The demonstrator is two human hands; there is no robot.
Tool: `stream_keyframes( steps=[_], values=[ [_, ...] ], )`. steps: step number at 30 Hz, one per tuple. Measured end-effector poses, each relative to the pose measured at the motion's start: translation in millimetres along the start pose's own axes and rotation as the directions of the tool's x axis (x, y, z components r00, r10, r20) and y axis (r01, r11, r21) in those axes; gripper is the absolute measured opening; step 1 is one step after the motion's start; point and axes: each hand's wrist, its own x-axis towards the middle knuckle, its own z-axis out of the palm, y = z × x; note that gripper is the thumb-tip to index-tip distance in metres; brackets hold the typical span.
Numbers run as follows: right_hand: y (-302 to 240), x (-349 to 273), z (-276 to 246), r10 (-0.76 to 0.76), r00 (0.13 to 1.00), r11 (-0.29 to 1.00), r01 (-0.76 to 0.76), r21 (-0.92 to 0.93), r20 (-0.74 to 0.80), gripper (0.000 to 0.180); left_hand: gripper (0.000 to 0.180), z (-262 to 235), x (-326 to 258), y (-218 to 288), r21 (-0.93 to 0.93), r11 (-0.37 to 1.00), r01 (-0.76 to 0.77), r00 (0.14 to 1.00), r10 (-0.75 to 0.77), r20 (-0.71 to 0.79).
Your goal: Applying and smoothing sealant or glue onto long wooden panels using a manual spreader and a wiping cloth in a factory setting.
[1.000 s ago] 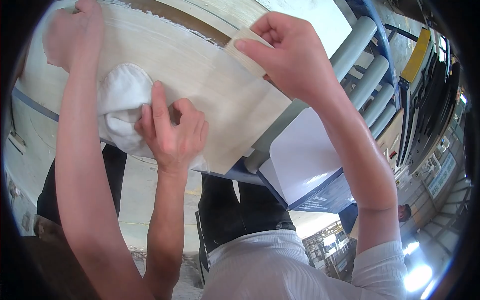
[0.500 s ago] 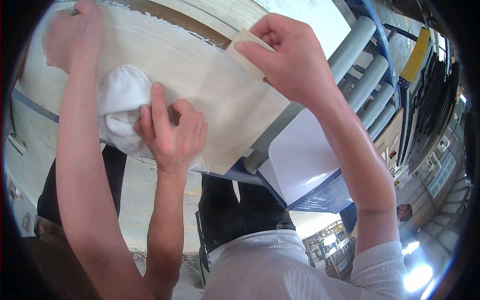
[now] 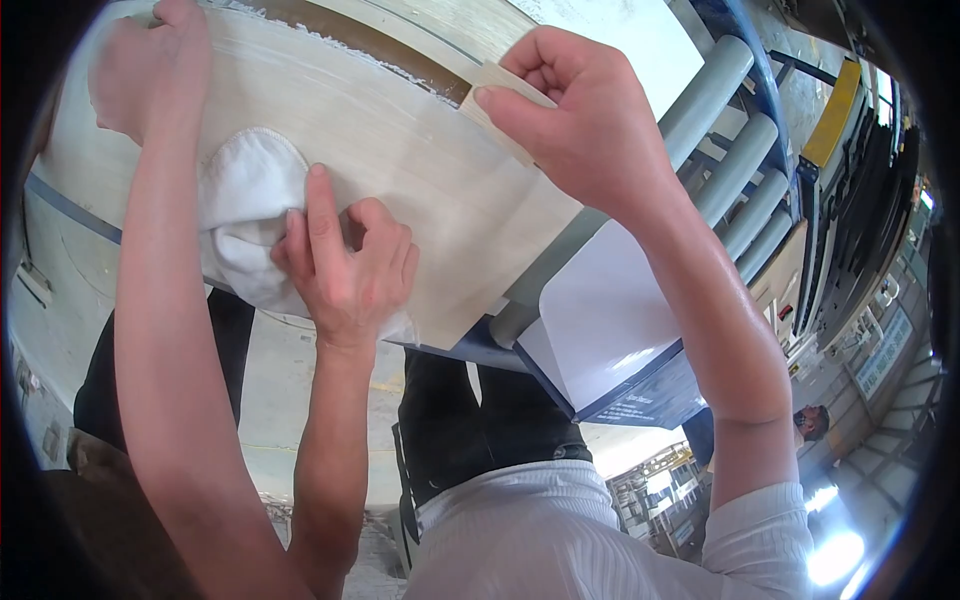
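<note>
A pale panel (image 3: 450, 250) with a light wood look lies in front of me. Along its far side runs a brown strip (image 3: 370, 55) edged with rough white paste. My right hand (image 3: 575, 110) pinches a thin, flat, pale piece (image 3: 493, 105) between thumb and fingers, at the strip's right end. At the panel's far left, my left hand (image 3: 150, 80) is closed near the edge; what it grips is hidden. Between my arms, another person's hand (image 3: 355, 260) rests by a folded white cloth (image 3: 245, 185) on the panel, index finger stretched out.
To the right are grey rollers (image 3: 705, 90) on a blue frame (image 3: 765, 60). A blue box with a white open flap (image 3: 605, 290) stands by the panel's near right corner. Another person (image 3: 812, 423) shows far off at the right.
The thin pale piece in my right hand sits slightly farther right, and a little more of the brown strip shows. My left hand and the other person's hand hold nearly the same places.
</note>
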Motion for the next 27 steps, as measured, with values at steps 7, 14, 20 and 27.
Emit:
stream_keyframes(
  steps=[7,14,20,27],
  values=[
    [11,1,-8,0.043,0.998,0.998,-0.046,0.053,0.051,0.021,0.033,5,4,-5,0.096,0.995,0.020,1.000,-0.022,0.020],
    [11,1,-10,0.045,0.998,0.999,-0.045,0.003,0.052,0.024,0.033,3,1,-1,-0.293,0.956,0.009,1.000,-0.011,-0.006],
    [8,2,-8,0.033,0.999,0.999,-0.033,-0.002,0.041,0.025,0.034,1,2,1,-0.113,0.993,0.016,1.000,-0.016,0.000],
    [6,0,-4,0.030,0.999,0.999,-0.030,-0.013,0.024,0.023,0.033,1,3,-1,-0.174,0.984,0.025,0.999,-0.031,-0.030]
  ],
)
